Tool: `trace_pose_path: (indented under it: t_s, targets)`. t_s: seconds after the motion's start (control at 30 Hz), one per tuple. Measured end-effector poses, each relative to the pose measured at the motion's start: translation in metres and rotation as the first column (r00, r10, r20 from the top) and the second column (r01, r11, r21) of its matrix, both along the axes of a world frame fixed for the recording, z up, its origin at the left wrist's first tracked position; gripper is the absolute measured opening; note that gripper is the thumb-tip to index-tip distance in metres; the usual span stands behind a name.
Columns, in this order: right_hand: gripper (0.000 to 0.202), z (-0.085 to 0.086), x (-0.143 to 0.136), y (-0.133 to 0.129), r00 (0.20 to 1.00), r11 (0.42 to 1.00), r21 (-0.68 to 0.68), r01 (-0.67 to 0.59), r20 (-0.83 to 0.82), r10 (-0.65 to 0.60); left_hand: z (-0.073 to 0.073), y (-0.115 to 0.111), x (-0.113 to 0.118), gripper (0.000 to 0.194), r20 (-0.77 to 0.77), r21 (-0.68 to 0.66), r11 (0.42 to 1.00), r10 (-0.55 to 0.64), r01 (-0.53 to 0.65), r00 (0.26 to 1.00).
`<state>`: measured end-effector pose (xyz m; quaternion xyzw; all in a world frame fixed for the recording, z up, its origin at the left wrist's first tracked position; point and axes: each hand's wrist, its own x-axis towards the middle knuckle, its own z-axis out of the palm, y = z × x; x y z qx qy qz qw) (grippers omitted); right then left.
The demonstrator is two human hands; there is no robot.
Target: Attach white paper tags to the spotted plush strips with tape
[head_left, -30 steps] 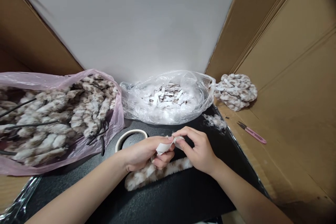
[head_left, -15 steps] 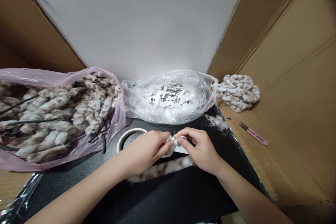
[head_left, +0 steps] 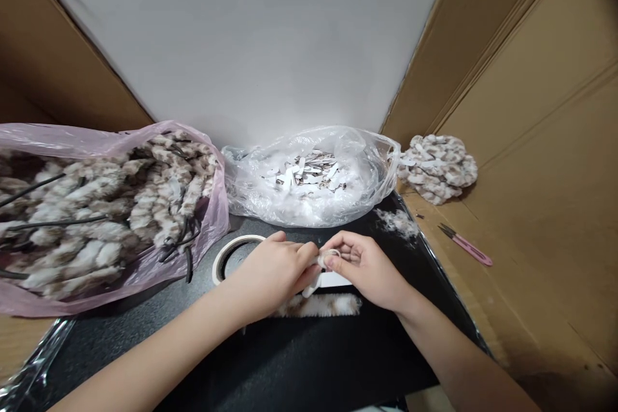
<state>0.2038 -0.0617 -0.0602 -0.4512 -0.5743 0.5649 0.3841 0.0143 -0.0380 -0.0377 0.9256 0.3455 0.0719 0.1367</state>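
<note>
My left hand [head_left: 282, 270] is closed, its fingertips pinched on a small whitish end of what looks like a fluffy strip. Meeting it there, my right hand [head_left: 364, 267] also pinches, with thumb and forefinger around a thin pale loop [head_left: 332, 252]. A white tag [head_left: 313, 286] hangs below the fingertips, and a white paper strip [head_left: 337, 279] lies just behind. Under the hands, the brown-and-white fluffy strip [head_left: 318, 306] stretches across the black work surface; its left part is hidden by my left hand. A roll of tape [head_left: 218, 267] lies flat beside my left wrist, partly covered.
At left, a pink plastic bag [head_left: 219, 206] holds many fluffy strips with dark cords. A clear bag [head_left: 309, 215] of white tags stands behind the hands. At right are a fluffy bundle [head_left: 439, 170], thread snips [head_left: 466, 246] and loose fluff [head_left: 398, 224]. Cardboard walls [head_left: 521, 141] flank the surface.
The fluffy strip under the hands has shifted, and its right end now shows clear of my right hand. My left hand has turned slightly over the pinched piece; the tag hangs lower.
</note>
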Motion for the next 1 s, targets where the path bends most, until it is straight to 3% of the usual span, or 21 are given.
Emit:
trace_pose_path:
  t_s: [0.07, 0.13, 0.27, 0.37, 0.43, 0.5, 0.63, 0.73, 0.8, 0.83, 0.9, 0.93, 1.0]
  targets:
    - [0.026, 0.002, 0.008, 0.004, 0.987, 0.976, -0.172, -0.136, -0.106, 0.119, 0.003, -0.001, -0.002, 0.023, -0.032, -0.1, 0.994, -0.04, 0.036, 0.999]
    - [0.038, 0.001, 0.016, 0.009, 0.945, 0.908, -0.299, -0.292, -0.235, 0.227, 0.007, -0.001, -0.004, 0.027, -0.025, -0.242, 0.968, -0.071, 0.063, 0.997]
    - [0.046, -0.01, 0.022, 0.016, 0.814, 0.779, -0.371, -0.506, -0.504, 0.289, 0.013, 0.0, -0.007, 0.03, 0.111, -0.473, 0.875, -0.054, 0.101, 0.992]
    - [0.039, -0.024, 0.012, 0.016, 0.736, 0.755, -0.409, -0.513, -0.663, 0.141, 0.016, 0.0, -0.008, 0.032, 0.171, -0.425, 0.905, 0.08, 0.0, 0.982]
    - [0.035, -0.033, -0.001, 0.012, 0.71, 0.754, -0.45, -0.479, -0.704, 0.031, 0.016, 0.0, -0.008, 0.032, 0.149, -0.316, 0.943, 0.16, -0.106, 0.976]
    - [0.024, -0.042, -0.014, 0.006, 0.698, 0.748, -0.446, -0.491, -0.715, 0.032, 0.016, 0.0, -0.009, 0.03, 0.088, -0.176, 0.967, 0.2, -0.182, 0.976]
    - [0.026, -0.046, -0.027, -0.005, 0.707, 0.812, -0.274, -0.516, -0.671, 0.223, 0.015, 0.002, -0.012, 0.025, -0.019, 0.107, 0.983, 0.154, -0.151, 0.988]
    - [0.027, -0.035, -0.017, -0.006, 0.841, 0.899, -0.115, -0.423, -0.42, 0.342, 0.015, 0.004, -0.016, 0.022, -0.023, 0.313, 0.941, 0.141, -0.126, 0.99]
    - [0.025, -0.021, -0.003, -0.002, 0.938, 0.968, 0.085, -0.236, -0.24, 0.25, 0.016, 0.004, -0.018, 0.019, -0.025, 0.421, 0.901, 0.128, -0.106, 0.991]
    - [0.023, -0.014, 0.003, 0.0, 0.967, 0.971, 0.217, -0.096, -0.211, 0.143, 0.016, 0.004, -0.018, 0.017, -0.033, 0.459, 0.885, 0.107, -0.08, 0.994]
    - [0.019, -0.001, 0.013, 0.006, 0.971, 0.888, 0.436, 0.148, -0.234, -0.047, 0.016, 0.001, -0.017, 0.015, -0.055, 0.516, 0.857, 0.027, 0.005, 0.998]
    - [0.019, 0.003, 0.015, 0.009, 0.969, 0.85, 0.491, 0.191, -0.23, -0.085, 0.015, -0.001, -0.015, 0.016, -0.065, 0.541, 0.839, -0.028, 0.059, 0.998]
    - [0.021, 0.006, 0.012, 0.012, 0.99, 0.869, 0.483, 0.108, -0.136, -0.048, 0.012, -0.005, -0.011, 0.019, -0.069, 0.596, 0.788, -0.142, 0.155, 0.988]
